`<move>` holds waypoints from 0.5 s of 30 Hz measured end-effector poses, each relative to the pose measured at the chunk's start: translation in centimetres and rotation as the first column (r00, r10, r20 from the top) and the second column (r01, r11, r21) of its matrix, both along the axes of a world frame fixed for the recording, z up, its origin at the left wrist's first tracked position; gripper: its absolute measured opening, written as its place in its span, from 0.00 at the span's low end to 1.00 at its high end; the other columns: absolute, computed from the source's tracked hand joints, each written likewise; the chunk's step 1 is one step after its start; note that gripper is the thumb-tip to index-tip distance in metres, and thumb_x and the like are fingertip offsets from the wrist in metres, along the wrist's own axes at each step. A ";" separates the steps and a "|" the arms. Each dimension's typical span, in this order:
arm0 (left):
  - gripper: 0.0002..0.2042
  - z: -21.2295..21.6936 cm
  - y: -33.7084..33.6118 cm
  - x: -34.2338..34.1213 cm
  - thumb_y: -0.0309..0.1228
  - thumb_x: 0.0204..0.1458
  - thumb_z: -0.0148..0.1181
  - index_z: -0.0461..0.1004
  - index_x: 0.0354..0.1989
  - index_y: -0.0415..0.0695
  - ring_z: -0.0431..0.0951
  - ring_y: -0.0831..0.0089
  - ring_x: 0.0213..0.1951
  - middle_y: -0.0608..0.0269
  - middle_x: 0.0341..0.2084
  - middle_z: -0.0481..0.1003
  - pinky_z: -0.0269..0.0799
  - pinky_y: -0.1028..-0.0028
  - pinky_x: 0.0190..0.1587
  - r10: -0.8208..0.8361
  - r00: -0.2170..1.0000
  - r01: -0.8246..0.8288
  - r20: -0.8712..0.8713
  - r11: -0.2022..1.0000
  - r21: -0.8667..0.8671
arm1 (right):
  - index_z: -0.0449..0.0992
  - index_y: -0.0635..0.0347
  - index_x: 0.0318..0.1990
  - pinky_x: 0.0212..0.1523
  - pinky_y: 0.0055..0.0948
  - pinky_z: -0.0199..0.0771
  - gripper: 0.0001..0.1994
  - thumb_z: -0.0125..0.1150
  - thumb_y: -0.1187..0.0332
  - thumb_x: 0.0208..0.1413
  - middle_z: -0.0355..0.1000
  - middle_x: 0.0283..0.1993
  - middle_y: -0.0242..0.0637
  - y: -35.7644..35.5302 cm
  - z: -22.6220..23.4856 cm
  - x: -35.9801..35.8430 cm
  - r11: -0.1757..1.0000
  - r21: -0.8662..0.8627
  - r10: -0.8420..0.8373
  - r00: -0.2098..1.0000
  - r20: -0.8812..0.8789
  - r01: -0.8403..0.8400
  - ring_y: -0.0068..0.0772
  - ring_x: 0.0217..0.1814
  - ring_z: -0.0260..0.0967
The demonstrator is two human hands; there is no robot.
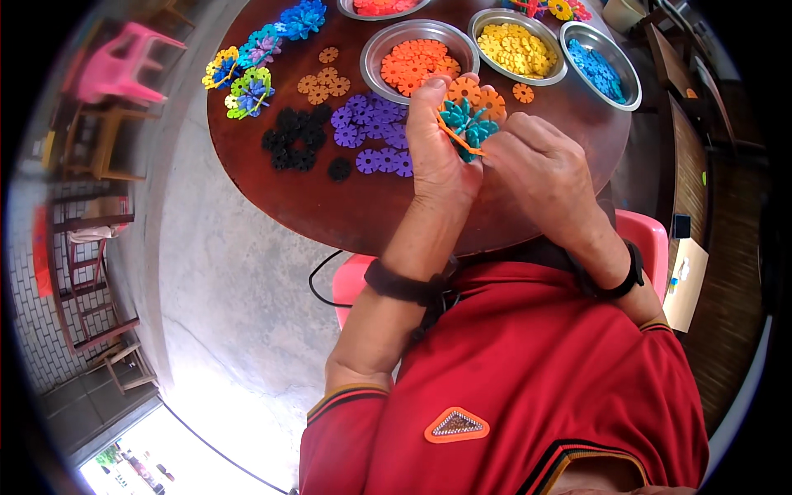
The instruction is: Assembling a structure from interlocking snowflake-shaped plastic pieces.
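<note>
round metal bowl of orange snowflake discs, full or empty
Full: the round metal bowl holds a heap of orange plastic snowflake discs covering its bottom, reaching near the rim.

A round dark-brown wooden table (346, 206) fills the upper centre of the frame. Along its far edge, upper right, three round metal bowls sit side by side: orange plastic discs (418, 64) in the left one, yellow plastic discs (516, 48) in the middle one, blue plastic discs (596, 70) in the right one. Left of the bowls, purple plastic discs (373, 132) lie loose on the tabletop, with black plastic discs (295, 139) further left. A pink plastic chair (124, 66) stands upper left, apparently off the table.
</note>
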State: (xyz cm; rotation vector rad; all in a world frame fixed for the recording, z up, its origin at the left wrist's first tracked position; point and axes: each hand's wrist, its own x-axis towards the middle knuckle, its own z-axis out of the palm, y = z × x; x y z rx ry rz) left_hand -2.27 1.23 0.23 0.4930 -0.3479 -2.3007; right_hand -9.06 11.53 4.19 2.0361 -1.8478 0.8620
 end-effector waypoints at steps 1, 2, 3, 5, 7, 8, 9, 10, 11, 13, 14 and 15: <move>0.12 0.0 0.1 0.0 0.39 0.54 0.47 0.67 0.38 0.43 0.76 0.56 0.40 0.51 0.38 0.75 0.72 0.60 0.46 0.018 1.000 -0.018 0.011 1.000 0.001 | 0.67 0.58 0.28 0.29 0.32 0.70 0.04 0.54 0.72 0.43 0.61 0.29 0.35 0.0 0.0 0.0 1.000 0.019 0.000 1.000 -0.022 0.000 0.35 0.29 0.65; 0.12 0.0 0.2 0.0 0.39 0.54 0.47 0.67 0.38 0.43 0.76 0.56 0.40 0.51 0.38 0.75 0.72 0.60 0.46 0.015 1.000 -0.015 0.011 1.000 0.001 | 0.67 0.58 0.28 0.29 0.32 0.70 0.04 0.54 0.72 0.43 0.61 0.29 0.35 0.0 -0.2 0.0 1.000 0.018 -0.002 1.000 -0.022 0.003 0.35 0.29 0.65; 0.12 0.0 0.2 0.0 0.39 0.54 0.47 0.67 0.37 0.43 0.76 0.56 0.40 0.51 0.38 0.75 0.72 0.59 0.45 0.020 1.000 -0.020 -0.004 1.000 0.014 | 0.67 0.58 0.28 0.29 0.32 0.70 0.04 0.54 0.72 0.43 0.61 0.29 0.35 -0.1 -0.4 0.0 1.000 0.015 0.001 1.000 -0.018 -0.001 0.35 0.29 0.65; 0.12 0.1 0.1 0.1 0.39 0.54 0.47 0.67 0.37 0.43 0.76 0.56 0.40 0.51 0.38 0.75 0.73 0.59 0.45 0.021 1.000 -0.021 -0.018 0.999 0.025 | 0.68 0.58 0.28 0.28 0.32 0.70 0.04 0.54 0.72 0.43 0.61 0.29 0.35 -0.1 -0.7 0.0 1.000 0.009 0.001 1.000 -0.013 -0.001 0.35 0.29 0.65; 0.11 0.2 0.1 0.2 0.38 0.51 0.54 0.67 0.38 0.46 0.76 0.62 0.38 0.57 0.36 0.74 0.74 0.63 0.42 0.003 0.998 -0.004 -0.069 1.000 -0.005 | 0.68 0.59 0.29 0.28 0.33 0.70 0.04 0.54 0.72 0.42 0.61 0.29 0.35 -0.1 -0.8 0.1 1.000 -0.005 -0.015 0.999 0.050 0.016 0.36 0.30 0.65; 0.11 0.3 0.1 0.2 0.38 0.51 0.54 0.67 0.38 0.46 0.76 0.62 0.38 0.57 0.36 0.74 0.74 0.63 0.42 -0.004 0.998 0.004 -0.070 1.000 -0.008 | 0.68 0.59 0.29 0.28 0.33 0.70 0.04 0.54 0.72 0.42 0.61 0.29 0.35 -0.1 -0.8 0.0 1.000 -0.007 -0.023 0.999 0.049 0.023 0.36 0.30 0.65; 0.11 0.2 0.2 0.2 0.38 0.51 0.54 0.67 0.38 0.45 0.76 0.62 0.38 0.57 0.36 0.74 0.74 0.64 0.42 -0.003 0.998 0.002 -0.065 1.000 -0.014 | 0.68 0.59 0.29 0.28 0.33 0.70 0.05 0.54 0.73 0.42 0.61 0.29 0.35 -0.1 -0.7 0.0 1.000 -0.011 -0.012 0.999 0.036 0.012 0.36 0.30 0.66; 0.11 0.2 0.2 0.2 0.38 0.51 0.54 0.67 0.38 0.45 0.76 0.62 0.38 0.57 0.36 0.74 0.74 0.64 0.42 -0.003 0.998 0.001 -0.061 1.000 -0.020 | 0.68 0.59 0.29 0.28 0.33 0.70 0.05 0.54 0.73 0.42 0.61 0.29 0.36 -0.1 -0.7 -0.1 1.000 -0.015 -0.002 1.000 0.023 0.002 0.36 0.30 0.66; 0.11 0.2 0.2 0.2 0.38 0.51 0.54 0.67 0.38 0.45 0.76 0.62 0.38 0.57 0.36 0.74 0.74 0.64 0.42 -0.013 0.998 0.012 -0.061 1.000 -0.024 | 0.68 0.59 0.29 0.28 0.33 0.70 0.05 0.54 0.73 0.42 0.61 0.29 0.36 -0.1 -0.6 -0.1 1.000 -0.018 -0.012 1.000 0.022 0.012 0.36 0.30 0.66; 0.11 0.1 0.1 0.3 0.37 0.52 0.53 0.67 0.38 0.44 0.76 0.64 0.37 0.58 0.36 0.73 0.74 0.65 0.41 0.001 0.999 -0.004 -0.047 0.998 -0.063 | 0.69 0.59 0.30 0.29 0.32 0.71 0.06 0.54 0.73 0.42 0.62 0.30 0.36 -0.3 -0.6 0.1 1.000 -0.004 -0.003 1.000 0.018 0.003 0.36 0.30 0.66; 0.11 0.1 0.1 0.3 0.37 0.52 0.53 0.67 0.38 0.44 0.76 0.64 0.37 0.58 0.36 0.73 0.74 0.65 0.41 -0.004 0.999 0.001 -0.047 0.998 -0.067 | 0.69 0.59 0.30 0.29 0.32 0.71 0.06 0.54 0.73 0.42 0.62 0.30 0.36 -0.4 -0.5 0.2 1.000 -0.007 -0.008 1.000 0.017 0.008 0.36 0.30 0.66; 0.11 0.1 0.1 0.3 0.37 0.53 0.52 0.67 0.39 0.44 0.76 0.64 0.36 0.58 0.35 0.73 0.74 0.66 0.41 0.017 0.999 -0.019 -0.032 0.998 -0.068 | 0.69 0.59 0.31 0.29 0.32 0.71 0.06 0.54 0.73 0.42 0.62 0.30 0.36 -0.4 -0.4 0.4 1.000 0.006 -0.015 1.000 0.013 0.015 0.36 0.31 0.66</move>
